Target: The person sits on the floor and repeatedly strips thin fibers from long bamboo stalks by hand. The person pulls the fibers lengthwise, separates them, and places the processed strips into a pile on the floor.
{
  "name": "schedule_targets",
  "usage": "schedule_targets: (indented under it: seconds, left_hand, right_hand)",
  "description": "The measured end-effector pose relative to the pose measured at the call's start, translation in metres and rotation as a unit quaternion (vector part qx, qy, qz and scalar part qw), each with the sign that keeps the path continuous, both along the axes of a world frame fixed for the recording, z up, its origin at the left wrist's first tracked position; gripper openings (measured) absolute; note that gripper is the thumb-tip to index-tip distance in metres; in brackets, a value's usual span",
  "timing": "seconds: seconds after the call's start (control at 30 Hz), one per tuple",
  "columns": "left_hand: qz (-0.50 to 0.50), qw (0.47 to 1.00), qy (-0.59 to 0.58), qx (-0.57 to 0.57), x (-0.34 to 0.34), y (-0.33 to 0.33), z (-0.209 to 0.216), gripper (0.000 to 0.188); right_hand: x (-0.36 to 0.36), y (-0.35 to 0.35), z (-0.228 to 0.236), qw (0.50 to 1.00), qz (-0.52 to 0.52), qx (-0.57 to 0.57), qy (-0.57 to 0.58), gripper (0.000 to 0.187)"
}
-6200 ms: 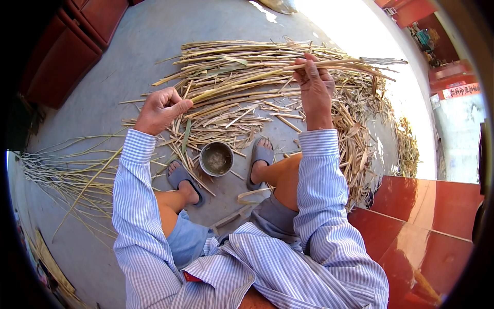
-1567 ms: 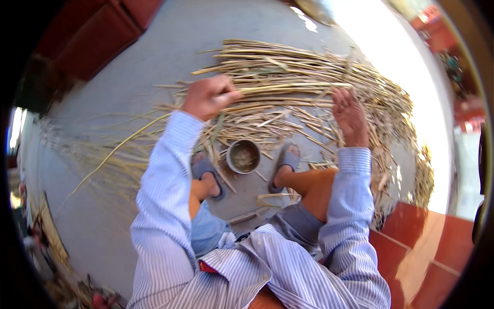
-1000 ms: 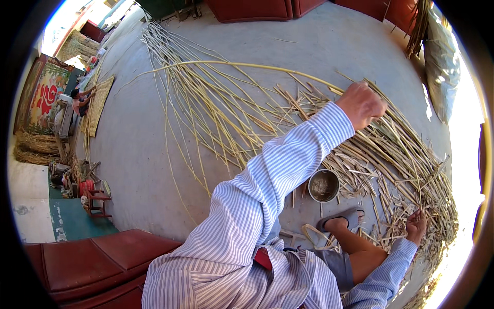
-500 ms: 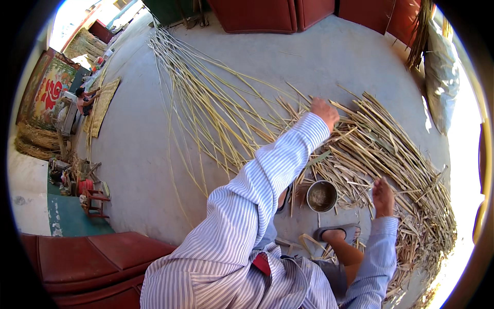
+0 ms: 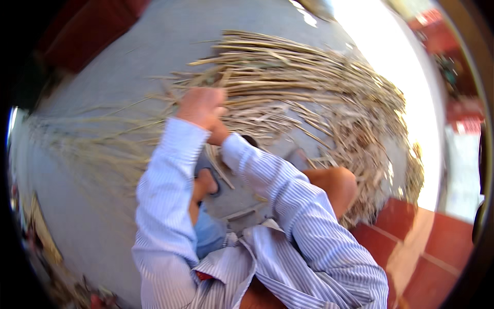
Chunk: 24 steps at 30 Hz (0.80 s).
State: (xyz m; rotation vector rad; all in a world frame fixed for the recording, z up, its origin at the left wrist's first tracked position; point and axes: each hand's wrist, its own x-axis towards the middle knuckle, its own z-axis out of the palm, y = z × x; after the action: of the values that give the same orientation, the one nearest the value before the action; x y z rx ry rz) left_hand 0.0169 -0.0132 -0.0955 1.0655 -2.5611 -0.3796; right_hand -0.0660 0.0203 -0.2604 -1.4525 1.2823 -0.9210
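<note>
My left hand is closed, fingers curled in, at the near left end of a heap of dry, reed-like stalks. Just below it, my right hand meets it, so the two overlap. Right-hand fingers are mostly hidden and blurred. Whatever the left fingers hold is too smeared to make out. A pale flat strip shows beneath the hands, close to my foot; whether it is held or lies on the floor I cannot tell. Behind my right sleeve, only a dark bit of the bowl shows.
Long, thin yellowish stems fan out over the grey floor to the left, blurred. Loose husks and leaf scraps lie at the right. Red floor tiles are at the lower right, a dark red piece of furniture at the upper left.
The view has swung to the right. My hands, apart before with the left over the stalks and the right beside the bowl, have come together. The bowl is now mostly covered.
</note>
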Motion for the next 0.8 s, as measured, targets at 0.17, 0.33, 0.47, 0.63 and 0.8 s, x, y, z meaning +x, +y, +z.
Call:
schedule_targets:
  seconds: [0.17, 0.33, 0.47, 0.63, 0.8]
  left_hand:
    - [-0.004, 0.985, -0.149, 0.092, -0.024, -0.013, 0.012, 0.027]
    - [-0.036, 0.980, -0.152, 0.126, -0.028, -0.020, -0.020, 0.030]
    - [-0.046, 0.972, -0.151, 0.177, -0.051, -0.011, -0.028, 0.029]
    - [-0.060, 0.968, -0.173, 0.171, -0.075, 0.001, -0.040, 0.025]
    - [-0.092, 0.951, -0.237, 0.176, -0.097, 0.015, -0.075, 0.023]
  right_hand:
    - [-0.152, -0.011, 0.095, 0.947, 0.104, 0.079, 0.293, 0.054]
    - [-0.314, 0.089, 0.172, 0.915, -0.033, 0.212, 0.341, 0.062]
    - [-0.410, 0.259, 0.137, 0.926, -0.303, 0.157, 0.160, 0.058]
    - [-0.425, 0.458, 0.064, 0.694, -0.633, 0.249, 0.236, 0.060]
    - [-0.457, 0.607, -0.033, 0.523, -0.741, 0.299, 0.296, 0.063]
